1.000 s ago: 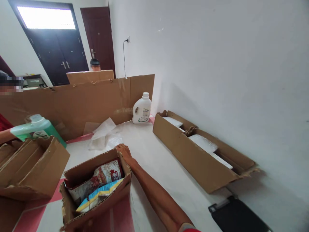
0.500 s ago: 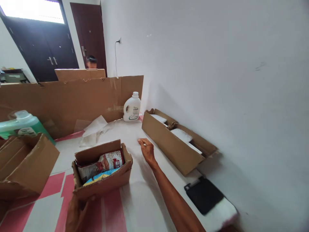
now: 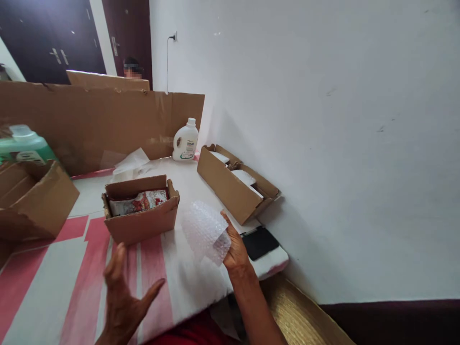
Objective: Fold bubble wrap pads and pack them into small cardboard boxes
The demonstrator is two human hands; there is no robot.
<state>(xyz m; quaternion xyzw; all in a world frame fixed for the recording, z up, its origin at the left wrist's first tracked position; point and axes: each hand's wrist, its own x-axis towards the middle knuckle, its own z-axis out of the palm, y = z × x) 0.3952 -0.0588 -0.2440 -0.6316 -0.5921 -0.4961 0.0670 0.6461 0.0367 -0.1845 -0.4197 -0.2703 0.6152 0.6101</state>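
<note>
My right hand (image 3: 236, 247) grips a folded piece of clear bubble wrap (image 3: 205, 231) above the front part of the table. My left hand (image 3: 124, 292) has its thumb and fingers spread and holds nothing. It is just in front of a small open cardboard box (image 3: 142, 227), apart from it. Inside that box lies a printed packet (image 3: 143, 201) in silver-white and red. Whatever lies lower in the box is hidden by its front wall.
A long cardboard box (image 3: 224, 189) with white items stands by the wall, near a black flat object (image 3: 260, 243). Behind are a white jug (image 3: 186, 142) and a cardboard panel (image 3: 108, 115). At left are another box (image 3: 46, 206) and a green bottle (image 3: 36, 146). A person sits beyond.
My left hand has let go of the small box. My right hand has come back towards me and now holds bubble wrap. The view has tilted down and turned right.
</note>
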